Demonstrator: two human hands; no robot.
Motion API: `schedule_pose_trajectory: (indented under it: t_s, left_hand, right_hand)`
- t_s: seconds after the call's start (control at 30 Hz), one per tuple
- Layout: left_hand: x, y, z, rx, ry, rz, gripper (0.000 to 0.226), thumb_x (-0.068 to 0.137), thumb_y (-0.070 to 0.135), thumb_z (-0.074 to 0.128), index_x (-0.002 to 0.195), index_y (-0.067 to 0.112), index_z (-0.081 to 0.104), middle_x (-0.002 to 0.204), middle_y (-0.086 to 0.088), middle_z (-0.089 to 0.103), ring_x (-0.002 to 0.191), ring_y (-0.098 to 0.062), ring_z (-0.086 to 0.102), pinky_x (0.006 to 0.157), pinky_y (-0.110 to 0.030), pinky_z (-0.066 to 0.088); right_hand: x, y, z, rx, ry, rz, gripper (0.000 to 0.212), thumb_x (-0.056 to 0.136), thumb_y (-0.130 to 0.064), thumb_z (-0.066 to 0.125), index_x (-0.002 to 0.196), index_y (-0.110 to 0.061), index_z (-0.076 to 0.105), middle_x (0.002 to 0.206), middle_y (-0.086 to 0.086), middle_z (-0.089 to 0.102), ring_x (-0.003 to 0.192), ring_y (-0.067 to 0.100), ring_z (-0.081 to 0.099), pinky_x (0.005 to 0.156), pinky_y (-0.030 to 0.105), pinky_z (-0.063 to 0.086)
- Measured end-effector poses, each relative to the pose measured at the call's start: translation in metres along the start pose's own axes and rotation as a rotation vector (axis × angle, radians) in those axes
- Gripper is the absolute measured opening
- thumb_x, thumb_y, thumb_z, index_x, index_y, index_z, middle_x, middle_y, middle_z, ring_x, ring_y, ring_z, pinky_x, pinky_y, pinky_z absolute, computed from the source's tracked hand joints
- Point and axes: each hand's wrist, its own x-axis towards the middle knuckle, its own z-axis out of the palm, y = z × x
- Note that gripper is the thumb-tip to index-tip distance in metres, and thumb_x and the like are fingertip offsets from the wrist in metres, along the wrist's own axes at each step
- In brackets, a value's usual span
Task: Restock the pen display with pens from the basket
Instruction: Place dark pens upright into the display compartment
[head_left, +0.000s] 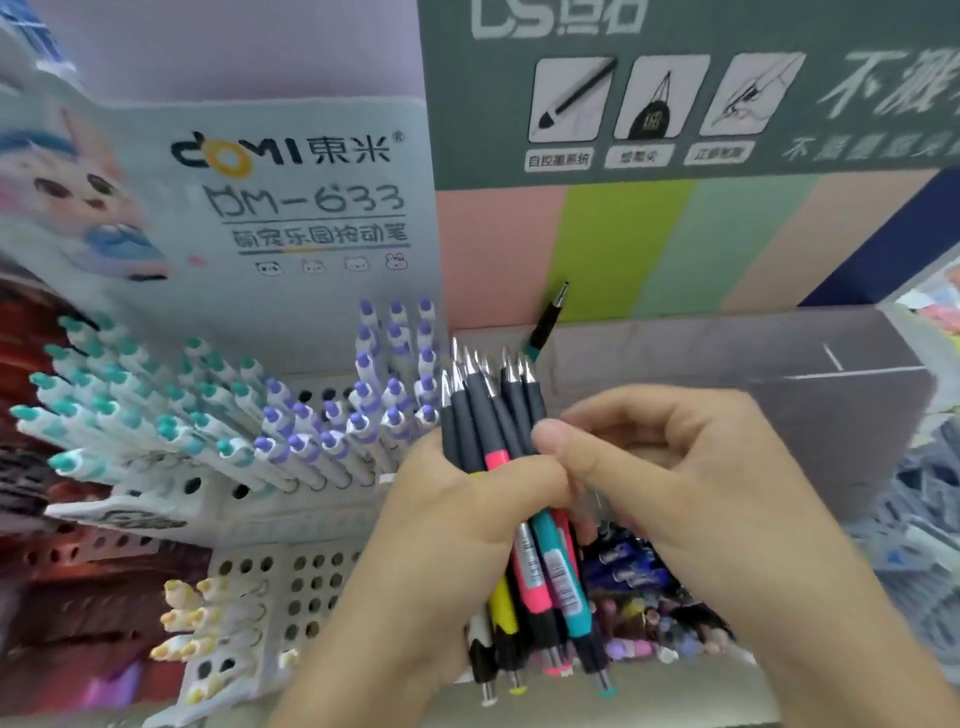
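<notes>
A left hand (447, 525) grips a bundle of pens (511, 499), tips up, before the grey display box (727, 353), while the right hand (670, 467) pinches one pen, seemingly drawing it out to slot beside the lone pen (548, 319) at the box's rear-left corner.

Shelf (623, 701); perforated pen display (306, 566)

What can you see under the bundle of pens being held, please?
Below the bundle of pens, gripped by the left hand with the right hand pinching one, lie blue-packaged pens and pastel items. The hands cover the rest.
</notes>
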Motion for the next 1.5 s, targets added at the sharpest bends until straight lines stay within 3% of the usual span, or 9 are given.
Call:
schedule_pose_trajectory:
  t_s: [0.27, 0.4, 0.47, 0.57, 0.7, 0.9, 1.03, 1.4, 1.5]
  left_hand:
    - [0.002, 0.011, -0.003, -0.01, -0.014, -0.143, 0.012, 0.064, 0.001, 0.072, 0.074, 0.007, 0.073, 0.066, -0.013, 0.067, 0.057, -0.027, 0.069, 0.05, -0.028, 0.052]
    - [0.005, 0.013, -0.004, -0.087, -0.019, -0.237, 0.034, 0.05, -0.003, 0.077, 0.084, -0.005, 0.072, 0.062, -0.016, 0.067, 0.053, -0.026, 0.068, 0.047, -0.027, 0.052]
    - [0.004, 0.013, -0.002, -0.16, -0.012, -0.286, 0.041, 0.045, 0.004, 0.078, 0.083, -0.009, 0.071, 0.063, -0.017, 0.066, 0.05, -0.024, 0.066, 0.045, -0.026, 0.052]
    - [0.001, 0.015, 0.001, -0.266, 0.001, -0.304, 0.044, 0.045, 0.003, 0.075, 0.087, -0.005, 0.065, 0.067, -0.02, 0.061, 0.047, -0.024, 0.06, 0.043, -0.025, 0.049]
    - [-0.004, 0.016, 0.005, -0.356, 0.004, -0.269, 0.02, 0.05, 0.01, 0.066, 0.067, 0.0, 0.062, 0.061, -0.014, 0.057, 0.046, -0.02, 0.057, 0.044, -0.024, 0.051]
    - [-0.003, 0.008, -0.001, -0.305, -0.02, -0.275, 0.021, 0.053, 0.011, 0.068, 0.071, 0.001, 0.063, 0.062, -0.015, 0.058, 0.051, -0.021, 0.056, 0.047, -0.025, 0.051]
    - [-0.002, 0.004, -0.002, -0.278, 0.013, -0.262, 0.005, 0.074, 0.002, 0.064, 0.078, -0.001, 0.062, 0.064, -0.015, 0.058, 0.053, -0.02, 0.057, 0.049, -0.025, 0.052]
    - [0.002, -0.001, 0.021, -0.304, 0.19, -0.153, 0.013, 0.082, 0.0, 0.055, 0.089, -0.006, 0.066, 0.066, -0.01, 0.065, 0.055, -0.016, 0.064, 0.051, -0.025, 0.055]
    - [0.002, -0.004, 0.024, -0.294, 0.204, -0.137, 0.015, 0.081, 0.0, 0.056, 0.09, -0.006, 0.066, 0.067, -0.01, 0.065, 0.055, -0.016, 0.063, 0.051, -0.025, 0.055]
  right_hand:
    - [0.009, 0.0, 0.002, 0.222, -0.035, 0.21, 0.027, 0.056, -0.035, 0.083, 0.074, -0.016, 0.077, 0.054, 0.001, 0.061, 0.045, 0.012, 0.047, 0.041, 0.022, 0.033]
    - [0.014, 0.002, 0.005, 0.26, -0.005, 0.265, 0.01, 0.075, -0.018, 0.078, 0.069, -0.016, 0.07, 0.055, 0.004, 0.056, 0.042, 0.012, 0.047, 0.041, 0.023, 0.032]
    - [0.015, -0.001, 0.009, 0.307, 0.035, 0.277, 0.019, 0.083, -0.012, 0.069, 0.065, -0.015, 0.064, 0.055, 0.007, 0.055, 0.042, 0.015, 0.047, 0.042, 0.025, 0.032]
    - [0.023, -0.008, 0.002, 0.62, 0.121, 0.252, 0.015, 0.089, -0.007, 0.061, 0.074, -0.009, 0.059, 0.062, 0.006, 0.056, 0.043, 0.011, 0.049, 0.038, 0.023, 0.033]
    - [0.037, -0.01, -0.017, 0.867, 0.376, 0.011, 0.016, 0.097, -0.004, 0.057, 0.082, -0.009, 0.059, 0.063, 0.002, 0.062, 0.051, 0.008, 0.057, 0.042, 0.015, 0.042]
    - [0.056, 0.005, -0.002, 0.098, 0.397, -0.298, 0.017, 0.091, 0.002, 0.067, 0.085, -0.015, 0.067, 0.073, 0.0, 0.068, 0.065, 0.01, 0.065, 0.059, 0.024, 0.054]
    - [0.069, 0.015, 0.01, -0.352, 0.373, -0.414, 0.007, 0.085, -0.009, 0.074, 0.081, -0.013, 0.071, 0.072, -0.004, 0.069, 0.064, 0.006, 0.061, 0.066, 0.029, 0.055]
    - [0.072, 0.024, 0.007, -0.33, 0.318, -0.374, 0.018, 0.074, -0.016, 0.087, 0.085, -0.014, 0.073, 0.074, -0.004, 0.069, 0.066, 0.01, 0.063, 0.069, 0.033, 0.057]
    - [0.055, 0.015, -0.011, -0.217, 0.42, -0.368, 0.016, 0.081, -0.028, 0.083, 0.091, -0.017, 0.076, 0.073, -0.008, 0.069, 0.063, 0.004, 0.06, 0.065, 0.023, 0.052]
